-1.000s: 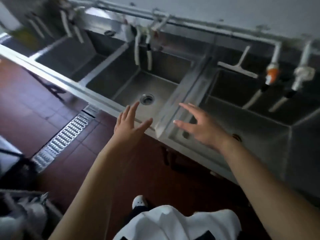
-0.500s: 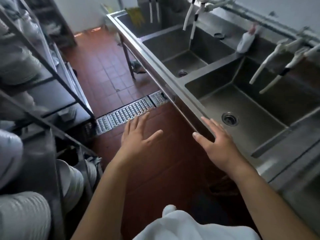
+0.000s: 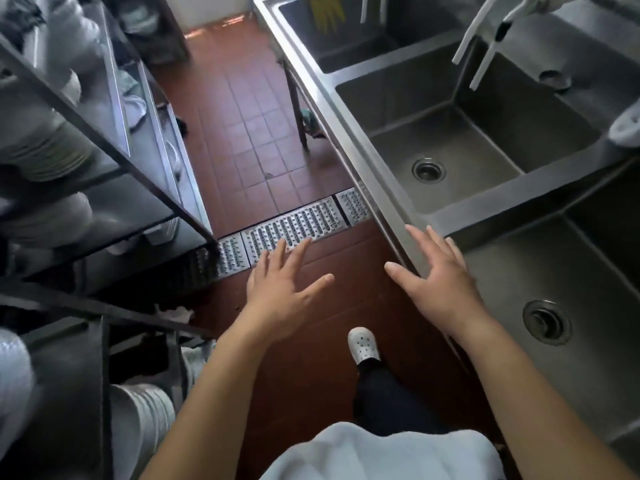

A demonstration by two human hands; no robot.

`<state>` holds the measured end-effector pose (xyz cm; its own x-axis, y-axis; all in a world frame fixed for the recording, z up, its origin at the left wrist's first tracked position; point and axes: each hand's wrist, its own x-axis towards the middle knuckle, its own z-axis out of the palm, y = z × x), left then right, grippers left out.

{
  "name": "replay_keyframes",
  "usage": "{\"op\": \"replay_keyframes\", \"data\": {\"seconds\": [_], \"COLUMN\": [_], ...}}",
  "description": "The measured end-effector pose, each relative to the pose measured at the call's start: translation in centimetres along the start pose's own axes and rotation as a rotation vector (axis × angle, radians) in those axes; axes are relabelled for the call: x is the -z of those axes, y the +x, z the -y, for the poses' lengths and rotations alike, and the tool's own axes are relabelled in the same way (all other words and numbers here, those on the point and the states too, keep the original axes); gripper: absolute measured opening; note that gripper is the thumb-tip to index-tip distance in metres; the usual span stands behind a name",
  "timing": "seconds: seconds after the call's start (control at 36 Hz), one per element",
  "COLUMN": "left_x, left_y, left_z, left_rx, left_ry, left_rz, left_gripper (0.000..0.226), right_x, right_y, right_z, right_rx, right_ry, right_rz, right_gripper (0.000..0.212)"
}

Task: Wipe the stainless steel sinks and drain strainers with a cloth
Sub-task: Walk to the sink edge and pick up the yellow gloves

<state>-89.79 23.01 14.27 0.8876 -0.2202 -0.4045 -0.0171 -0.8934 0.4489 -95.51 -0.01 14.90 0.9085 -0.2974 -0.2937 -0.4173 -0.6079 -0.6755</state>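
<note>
Beside the sink run, both hands empty, no cloth in sight.

Left hand (image 3: pixel 282 289) hangs over the red tile floor (image 3: pixel 242 133), fingers spread, grip open on nothing. Right hand (image 3: pixel 440 282) is over the front rim of the near sink (image 3: pixel 588 358), also splayed and bare. Near drain strainer (image 3: pixel 546 321) and the middle sink (image 3: pixel 450 147) with its strainer (image 3: pixel 428 170) sit to the right, untouched. Risks, as judged: wiping can't begin without a cloth, which must be found first. Aisle is narrow between sinks and rack (image 3: pixel 104 140) of stacked plates; a swung elbow could knock them. White shoe (image 3: pixel 363 344) steps toward the floor grate (image 3: pixel 294 226); wet tile there could mean a slip.
</note>
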Motion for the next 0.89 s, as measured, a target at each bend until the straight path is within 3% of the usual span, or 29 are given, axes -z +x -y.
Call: {"op": "replay_keyframes", "data": {"seconds": [0.19,0.36,0.5,0.72,0.89], "left_x": [8.7,13.2,16.3,25.9,35.6], "left_y": [11.0,18.4,26.7,42.2,54.5], "left_z": [-1.3,2.0,6.7,11.1,11.7], "left_rx": [0.02,0.107,0.193,0.127,-0.004], "left_ry": [-0.133,-0.221,-0.216,-0.198,-0.307], "left_rz": [-0.13,-0.155,-0.139,-0.031,-0.08], "left_gripper": [0.07,0.072,0.072,0.072,0.068], "right_x": [1.2,-1.4,-4.5,-8.3,-6.7], "right_y": [15.0,25.5,33.8,45.6,55.8], "right_z": [6.7,13.3,18.6,30.2,38.9], "right_rx": [0.059,0.149,0.149,0.156,0.212], "right_ry": [0.009,-0.065,-0.189,-0.36,-0.313], "right_rz": [0.035,0.087,0.144,0.255,0.064], "right_gripper": [0.07,0.07,0.07,0.073,0.066]}}
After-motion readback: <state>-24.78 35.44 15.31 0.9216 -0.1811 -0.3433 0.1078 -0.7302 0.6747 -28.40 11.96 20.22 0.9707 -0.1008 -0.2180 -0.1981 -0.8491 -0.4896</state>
